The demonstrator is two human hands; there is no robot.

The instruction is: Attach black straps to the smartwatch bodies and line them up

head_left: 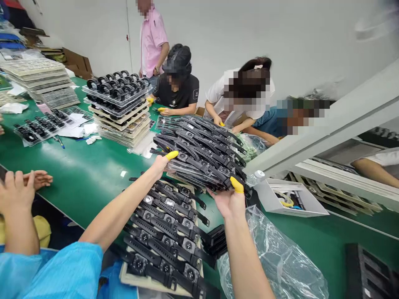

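Observation:
My left hand (pixel 162 162) and my right hand (pixel 232 201), each with a yellow finger cot on the thumb, grip the near side of a stack of trays of smartwatches (pixel 202 155). The watches have black straps, with their sensor backs facing up, and clear plastic tray edges show beneath. My thumbs lie over the rim; the other fingers are largely hidden underneath. Nearer to me, a cream tray (pixel 124 272) full of similar watches lies below the held stack. Whether the held stack also rests on the table at its far end, I cannot tell.
A clear plastic bag (pixel 274 257) and a white box (pixel 293 207) of small items are at right. A tall tray stack (pixel 120 124) stands at left, beyond a co-worker's hands (pixel 18 187). Other people work across the green table (pixel 81 178). A white beam (pixel 327 128) slants in from the right.

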